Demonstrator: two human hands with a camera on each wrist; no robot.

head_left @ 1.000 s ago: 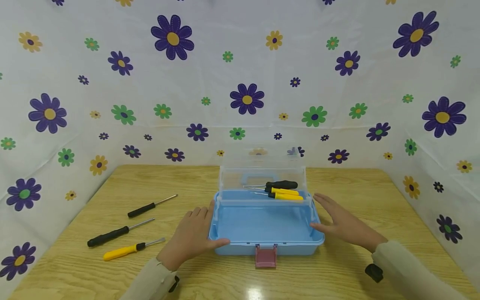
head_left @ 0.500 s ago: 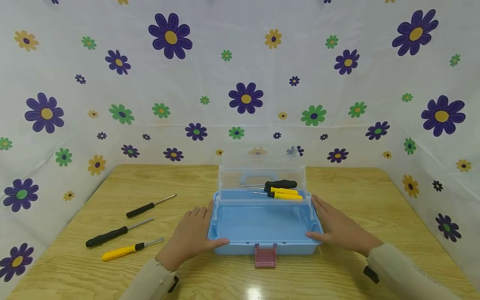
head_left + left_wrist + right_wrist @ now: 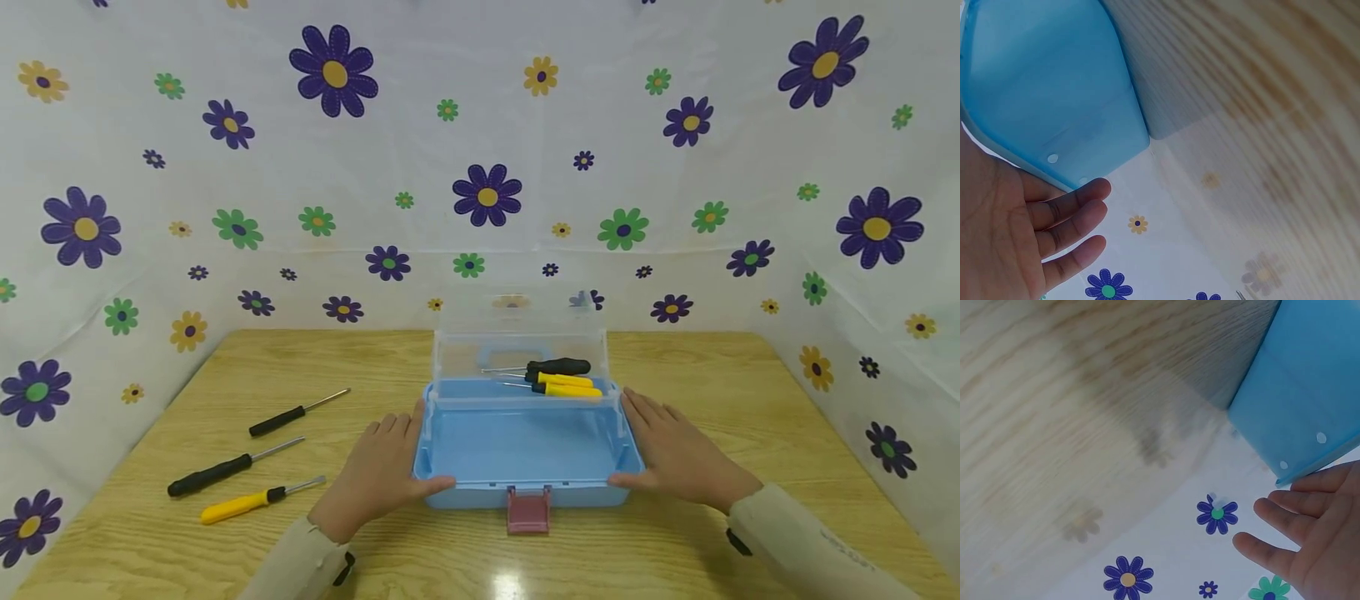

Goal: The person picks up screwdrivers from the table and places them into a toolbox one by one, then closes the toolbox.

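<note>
Centrally, lower half of head frame: blue toolbox (image 3: pixel 467 498), upright, long axis running left to right. Flanking it: left hand (image 3: pixel 379 468) against left end, right hand (image 3: pixel 681 454) against right end, neither nearer. Fingers of both extended, unclenched, thumbs at front corners.

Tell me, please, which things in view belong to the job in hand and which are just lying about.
Involved, it seems: left hand, right hand, blue box, its rear screwdrivers.
Perhaps lying about: three untouched screwdrivers left of it.
</note>
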